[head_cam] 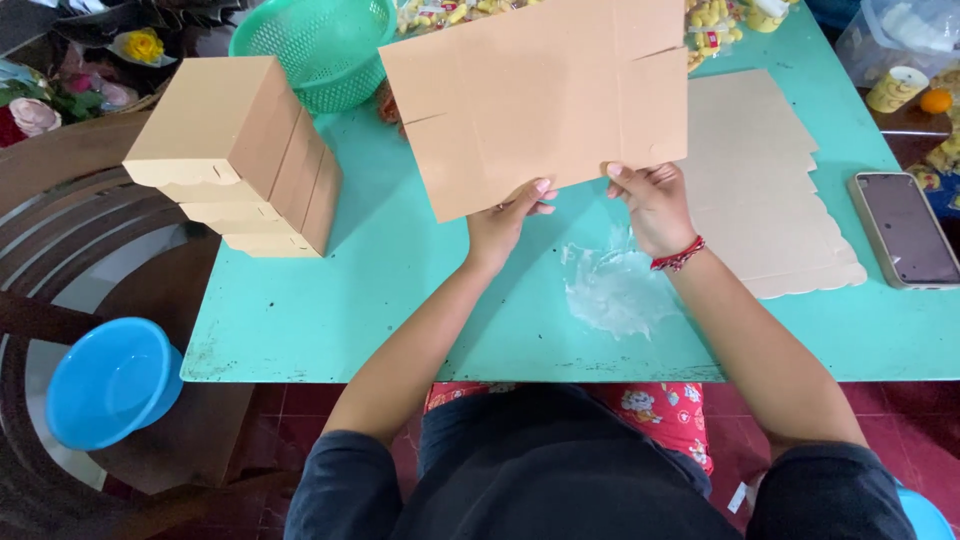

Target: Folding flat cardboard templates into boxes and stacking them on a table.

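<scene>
Nearest the camera sits the person's dark lap, with a patch of red patterned cloth (655, 415) showing at the table edge. To the left, below table level, a blue plastic bowl (110, 380) rests on a dark wooden seat. Both forearms reach forward over the turquoise table (330, 300). Between them on the tabletop lies a crumpled piece of clear plastic film (612, 288).

The left hand (505, 222) pinches the lower edge of a flat tan cardboard sheet (540, 95), fingers curled closed on it with the thumb behind. The right hand (655, 205), with a red bracelet (678, 256) at the wrist, grips the same lower edge just to the right, fingers folded tight against the card. The sheet is held up off the table, tilted slightly, with cut slits marking its flaps.

Right of the hands, a pile of flat cardboard blanks (770, 190) with scalloped edges lies on the table. Beyond it, near the right edge, a smartphone (903, 230) lies face up. On the left side stands a stack of 4 folded tan boxes (240, 155). Farther back sits a green plastic basket (320, 45), with packets of yellow snacks (710, 25) along the far edge.
</scene>
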